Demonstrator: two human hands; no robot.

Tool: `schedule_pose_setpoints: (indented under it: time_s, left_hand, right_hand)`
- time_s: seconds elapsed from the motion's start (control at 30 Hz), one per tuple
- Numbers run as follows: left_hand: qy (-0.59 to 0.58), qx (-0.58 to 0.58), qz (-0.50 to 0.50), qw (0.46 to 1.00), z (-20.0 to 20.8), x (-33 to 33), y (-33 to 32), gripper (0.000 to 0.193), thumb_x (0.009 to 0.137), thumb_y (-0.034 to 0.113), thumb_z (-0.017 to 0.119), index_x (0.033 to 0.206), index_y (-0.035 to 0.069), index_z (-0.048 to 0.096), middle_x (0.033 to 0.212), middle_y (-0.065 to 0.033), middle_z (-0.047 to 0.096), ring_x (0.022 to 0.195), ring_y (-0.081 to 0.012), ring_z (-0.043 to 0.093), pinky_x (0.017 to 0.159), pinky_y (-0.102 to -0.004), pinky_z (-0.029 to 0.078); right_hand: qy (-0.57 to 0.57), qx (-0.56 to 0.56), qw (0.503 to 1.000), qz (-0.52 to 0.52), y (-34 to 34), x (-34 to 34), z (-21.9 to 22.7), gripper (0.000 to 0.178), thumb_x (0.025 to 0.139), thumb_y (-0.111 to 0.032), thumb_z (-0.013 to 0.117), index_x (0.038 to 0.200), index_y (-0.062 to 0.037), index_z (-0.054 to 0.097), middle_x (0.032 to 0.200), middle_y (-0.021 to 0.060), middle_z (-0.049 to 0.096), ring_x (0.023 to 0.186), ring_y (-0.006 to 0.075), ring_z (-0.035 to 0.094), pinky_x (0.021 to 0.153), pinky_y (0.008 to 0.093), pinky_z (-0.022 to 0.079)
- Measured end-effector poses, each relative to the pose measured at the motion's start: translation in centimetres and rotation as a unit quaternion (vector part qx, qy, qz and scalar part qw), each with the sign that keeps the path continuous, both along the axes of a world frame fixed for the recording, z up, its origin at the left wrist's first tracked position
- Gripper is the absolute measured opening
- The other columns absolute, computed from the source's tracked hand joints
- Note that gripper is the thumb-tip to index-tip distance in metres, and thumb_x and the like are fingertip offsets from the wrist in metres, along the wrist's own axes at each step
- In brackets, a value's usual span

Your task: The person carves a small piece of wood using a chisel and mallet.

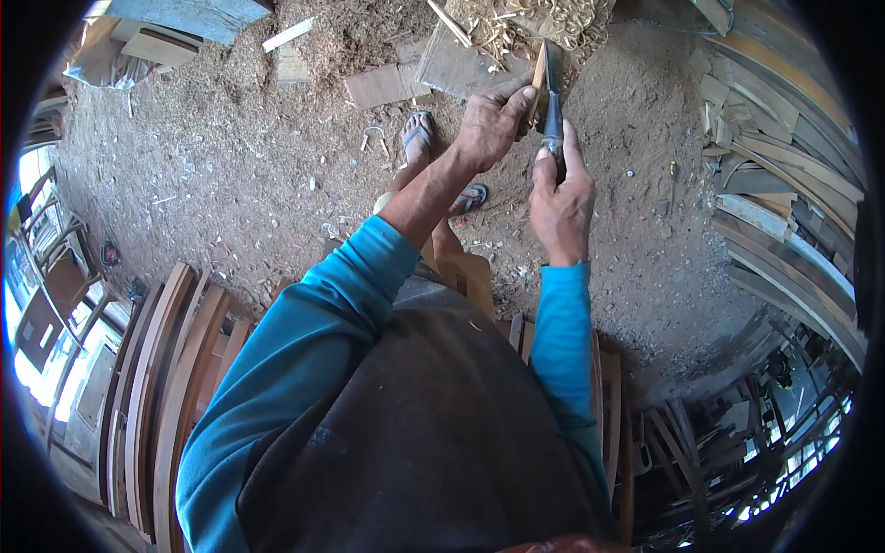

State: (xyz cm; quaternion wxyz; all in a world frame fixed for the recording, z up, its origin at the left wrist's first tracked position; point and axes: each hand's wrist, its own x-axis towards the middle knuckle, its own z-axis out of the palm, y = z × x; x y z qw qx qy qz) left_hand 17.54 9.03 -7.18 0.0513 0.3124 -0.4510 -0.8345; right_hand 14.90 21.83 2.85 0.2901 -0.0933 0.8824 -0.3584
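My left hand is closed around a slim, light-brown piece of wood that points away from me. In my right hand is the handle of a knife with a long dark blade. Its blade lies along the right side of the wood, touching or very close to it; I cannot tell which. Most of the handle is hidden by my fingers. Beyond the tip, curled wood shavings are heaped beside a flat board on the ground.
My sandalled feet stand on the dirt floor. Stacked planks line the right side, and long boards lean at the lower left. Loose offcuts and a screwdriver-like tool lie on the ground.
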Motion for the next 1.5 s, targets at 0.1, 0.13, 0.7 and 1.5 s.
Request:
schedule_pose_setpoints:
  time_s: [0.1,0.13,0.7,1.5]
  left_hand:
    - [0.000,0.009,0.001,1.000,0.2,0.4,-0.2,0.041,0.109,0.026,0.062,0.147,0.011,0.063,0.078,0.0044,0.061,0.064,-0.0052,0.049,0.056,-0.0238,0.043]
    - [0.001,0.005,-0.004,1.000,0.2,0.4,-0.5,0.041,0.109,0.026,0.062,0.147,0.011,0.063,0.078,0.0042,0.061,0.064,-0.0053,0.049,0.056,-0.0240,0.043]
    - [-0.006,-0.014,0.000,1.000,-0.6,0.2,0.3,0.042,0.108,0.026,0.064,0.147,0.011,0.063,0.079,0.0032,0.062,0.064,-0.0057,0.050,0.056,-0.0241,0.045]
    - [-0.018,-0.133,-0.134,0.982,1.1,0.8,-1.3,0.050,0.113,0.034,0.051,0.155,0.007,0.051,0.079,0.0000,0.061,0.069,-0.0090,0.055,0.063,-0.0281,0.050]
  right_hand:
    - [-0.022,0.006,1.000,0.012,1.0,1.3,1.9,0.055,0.104,-0.017,0.054,0.155,0.0015,0.044,0.132,0.0341,0.064,0.117,0.0469,0.068,0.095,0.0503,0.055]
    - [-0.020,0.014,0.999,0.021,1.4,2.2,2.9,0.054,0.104,-0.017,0.054,0.154,0.0016,0.045,0.130,0.0335,0.065,0.116,0.0470,0.068,0.094,0.0505,0.055]
    - [0.028,0.027,0.998,0.038,2.4,4.0,3.6,0.055,0.103,-0.015,0.054,0.155,-0.0006,0.045,0.133,0.0341,0.063,0.118,0.0466,0.067,0.095,0.0500,0.055]
    - [-0.033,-0.011,0.999,-0.011,1.8,4.4,3.6,0.055,0.104,-0.015,0.054,0.156,0.0015,0.042,0.120,0.0310,0.070,0.109,0.0453,0.072,0.087,0.0502,0.057]
